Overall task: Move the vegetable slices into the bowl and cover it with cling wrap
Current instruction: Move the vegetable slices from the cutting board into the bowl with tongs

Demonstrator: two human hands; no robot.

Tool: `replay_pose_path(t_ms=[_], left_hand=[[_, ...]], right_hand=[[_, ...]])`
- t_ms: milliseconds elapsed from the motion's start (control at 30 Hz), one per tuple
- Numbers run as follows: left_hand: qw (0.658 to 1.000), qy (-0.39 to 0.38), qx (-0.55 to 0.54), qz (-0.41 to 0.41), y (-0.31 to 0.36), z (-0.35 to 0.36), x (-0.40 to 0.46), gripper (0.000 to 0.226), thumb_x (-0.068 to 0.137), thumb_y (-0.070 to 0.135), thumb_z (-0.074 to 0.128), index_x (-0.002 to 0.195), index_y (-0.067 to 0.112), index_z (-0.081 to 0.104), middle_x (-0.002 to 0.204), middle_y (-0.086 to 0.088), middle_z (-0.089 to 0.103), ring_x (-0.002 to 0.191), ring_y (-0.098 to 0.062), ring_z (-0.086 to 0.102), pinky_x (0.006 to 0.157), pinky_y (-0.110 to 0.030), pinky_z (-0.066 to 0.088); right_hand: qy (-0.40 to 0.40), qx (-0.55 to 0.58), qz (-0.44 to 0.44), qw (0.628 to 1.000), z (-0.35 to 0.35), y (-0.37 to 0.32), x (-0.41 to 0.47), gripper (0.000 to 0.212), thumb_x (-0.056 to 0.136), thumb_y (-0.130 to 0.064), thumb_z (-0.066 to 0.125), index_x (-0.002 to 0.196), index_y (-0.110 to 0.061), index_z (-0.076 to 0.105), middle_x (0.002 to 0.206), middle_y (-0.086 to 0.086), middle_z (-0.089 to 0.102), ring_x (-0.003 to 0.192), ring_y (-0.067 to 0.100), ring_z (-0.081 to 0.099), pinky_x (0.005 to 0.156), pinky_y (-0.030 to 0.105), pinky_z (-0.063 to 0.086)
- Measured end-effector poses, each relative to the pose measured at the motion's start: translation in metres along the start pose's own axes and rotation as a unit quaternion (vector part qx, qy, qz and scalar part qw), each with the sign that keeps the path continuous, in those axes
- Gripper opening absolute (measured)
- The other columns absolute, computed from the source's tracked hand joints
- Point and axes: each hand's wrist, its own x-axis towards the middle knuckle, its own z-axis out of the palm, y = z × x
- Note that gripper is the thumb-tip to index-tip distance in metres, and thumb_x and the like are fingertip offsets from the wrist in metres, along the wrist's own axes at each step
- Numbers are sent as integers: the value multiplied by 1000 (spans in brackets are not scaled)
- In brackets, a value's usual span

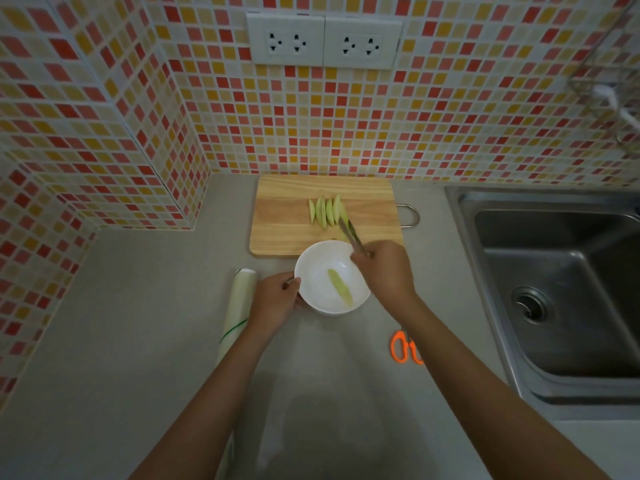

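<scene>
A white bowl (313,271) stands on the grey counter just in front of a wooden cutting board (284,220). One pale green vegetable slice (340,286) lies inside the bowl. Several more slices (325,211) sit side by side on the board. My left hand (275,299) grips the bowl's left rim. My right hand (384,268) holds metal tongs (351,235) whose tips reach the rightmost slice on the board. A roll of cling wrap (239,306) lies on the counter left of the bowl, partly hidden by my left forearm.
Orange-handled scissors (403,348) lie on the counter right of my right forearm. A steel sink (561,289) fills the right side. Mosaic tiled walls stand behind and to the left, with two socket plates (323,41) above the board.
</scene>
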Motion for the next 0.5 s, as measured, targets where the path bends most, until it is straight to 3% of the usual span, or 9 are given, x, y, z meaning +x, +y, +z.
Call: replay_pose_path(t_ms=[133, 267, 367, 433, 500], left_hand=[[1000, 2, 9, 0, -1, 0, 1, 25, 92, 10, 48, 96, 4, 72, 69, -11, 68, 57, -20, 63, 72, -37, 56], [1000, 3, 8, 0, -1, 1, 2, 24, 93, 9, 48, 98, 4, 71, 72, -15, 68, 61, -26, 64, 75, -41, 56], [1000, 4, 11, 0, -1, 1, 2, 24, 93, 9, 48, 97, 2, 71, 75, -19, 70, 64, -29, 65, 75, -40, 55], [1000, 4, 18, 0, -1, 1, 3, 25, 93, 10, 48, 96, 0, 71, 73, -16, 69, 62, -26, 64, 74, -38, 55], [1000, 0, 15, 0, -1, 1, 3, 25, 93, 9, 48, 96, -1, 71, 72, -15, 68, 62, -26, 64, 74, -38, 55]], right_hand=[[-57, -44, -21, 997, -4, 10, -64, 36, 78, -18, 62, 50, -19, 40, 45, 0, 33, 51, 17, 39, 52, 28, 25], [-118, -132, 4, 984, 6, 18, -82, 21, 82, -25, 57, 66, -11, 56, 70, 17, 60, 72, 29, 58, 60, 31, 32], [-85, -157, -13, 984, 6, 15, -75, 30, 84, -31, 56, 83, -3, 68, 83, 18, 69, 82, 33, 64, 66, 34, 44], [-38, -135, -28, 990, 1, 8, -55, 30, 84, -32, 58, 78, -4, 67, 75, 16, 67, 74, 32, 63, 63, 33, 44], [-8, -102, -13, 995, -2, 1, -24, 31, 83, -32, 61, 63, -8, 56, 60, 8, 56, 64, 28, 54, 54, 29, 35]])
